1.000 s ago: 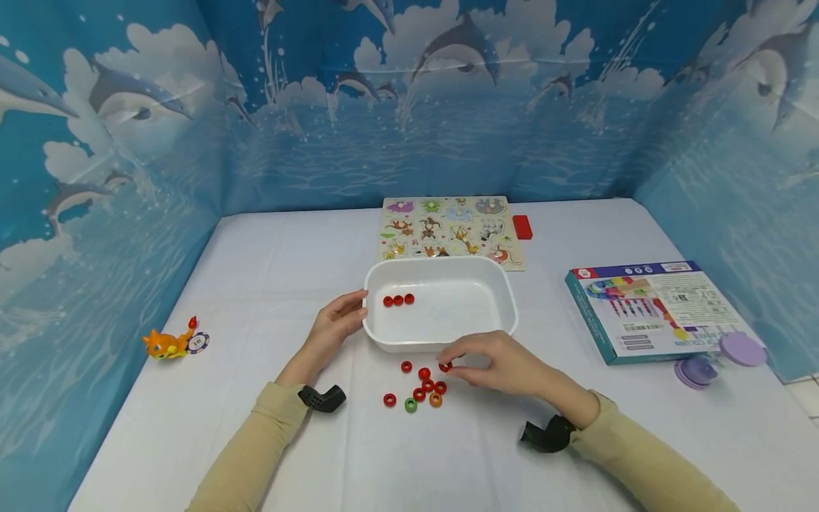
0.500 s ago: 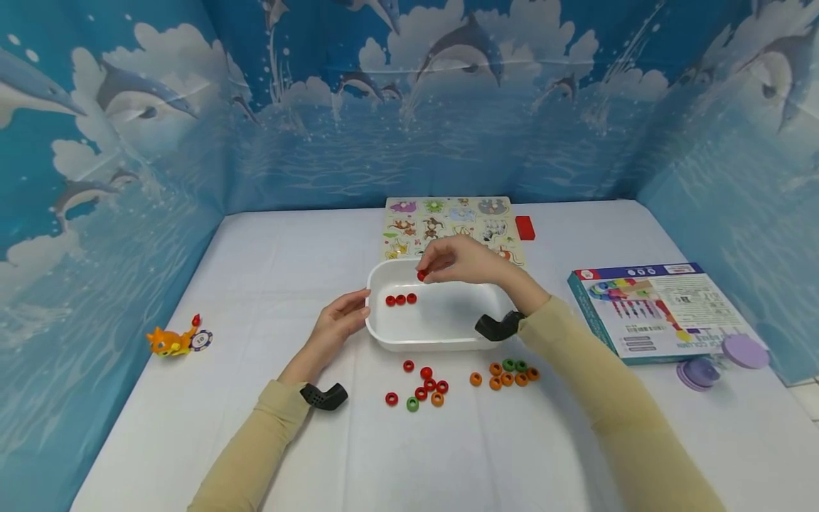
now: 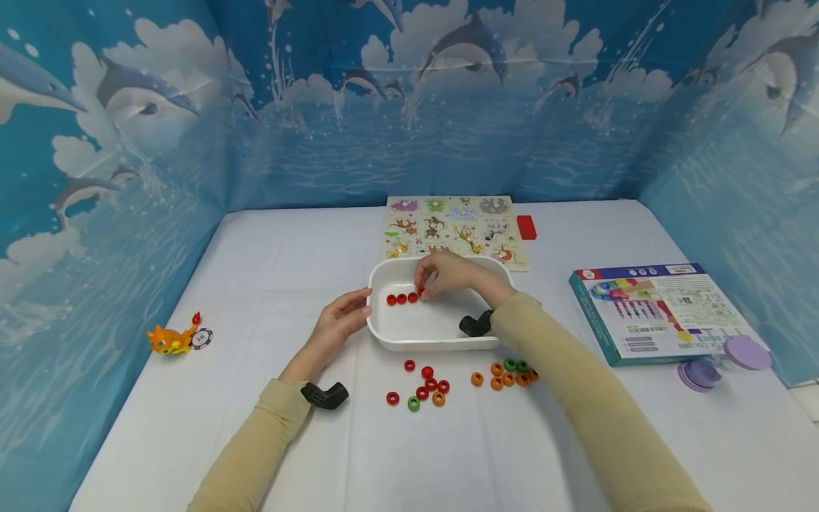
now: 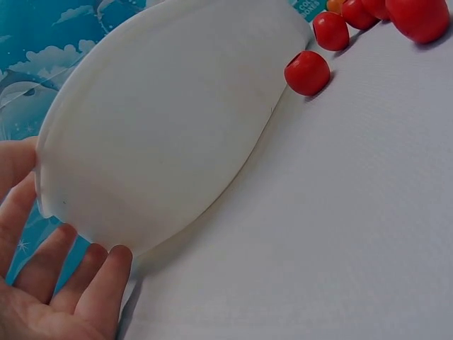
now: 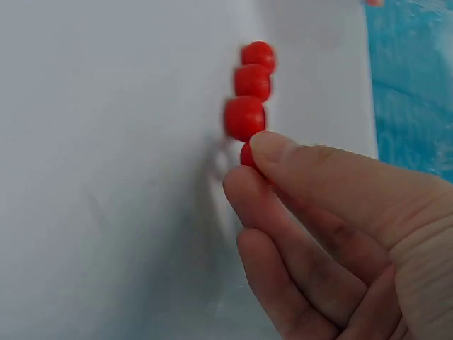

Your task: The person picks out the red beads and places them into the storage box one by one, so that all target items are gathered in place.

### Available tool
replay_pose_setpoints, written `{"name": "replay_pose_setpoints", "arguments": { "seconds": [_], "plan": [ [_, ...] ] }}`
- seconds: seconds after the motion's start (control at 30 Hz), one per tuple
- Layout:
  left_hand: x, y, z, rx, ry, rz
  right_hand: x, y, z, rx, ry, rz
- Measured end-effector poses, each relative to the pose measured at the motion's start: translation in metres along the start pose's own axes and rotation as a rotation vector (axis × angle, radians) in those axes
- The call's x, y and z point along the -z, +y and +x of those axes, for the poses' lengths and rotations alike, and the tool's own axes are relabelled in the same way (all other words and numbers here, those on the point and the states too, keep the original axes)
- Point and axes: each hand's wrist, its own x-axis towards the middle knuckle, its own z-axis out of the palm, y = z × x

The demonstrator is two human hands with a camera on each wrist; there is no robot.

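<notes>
My right hand (image 3: 444, 274) is inside the white tray (image 3: 441, 343), pinching a red bead (image 5: 248, 156) between thumb and forefinger. That bead sits at the right end of a row of 3 red beads (image 3: 402, 299) lying in the tray. In the right wrist view the row (image 5: 245, 118) runs away from my fingertips in a line. My left hand (image 3: 338, 318) rests against the tray's left side, fingertips touching the outer wall (image 4: 156, 142). Its fingers are spread and fairly straight.
In front of the tray lie several red beads (image 3: 431, 384) with a green and an orange one. Orange and green beads (image 3: 508, 378) lie to their right. An animal puzzle board (image 3: 457, 224), a red block (image 3: 527, 227), a boxed toy (image 3: 652, 309), a purple-lidded container (image 3: 700, 373) and an orange toy (image 3: 171, 341) stand around.
My right hand has carried a red bead from the pile in front up over the tray and lowered it to the row's right end. My left hand has stayed at the tray's side.
</notes>
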Motion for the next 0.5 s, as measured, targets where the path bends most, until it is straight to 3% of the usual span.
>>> {"name": "replay_pose_setpoints", "arguments": {
  "seconds": [0.17, 0.27, 0.5],
  "plan": [
    [0.000, 0.000, 0.001, -0.001, -0.002, 0.011, -0.001, -0.001, -0.001, -0.047, -0.037, -0.016],
    [0.001, 0.000, 0.002, 0.015, -0.003, 0.008, 0.005, -0.006, -0.007, -0.033, -0.036, -0.031],
    [0.001, 0.002, 0.001, 0.046, 0.001, 0.006, 0.025, -0.038, -0.048, 0.067, 0.003, -0.007]
  ]
}}
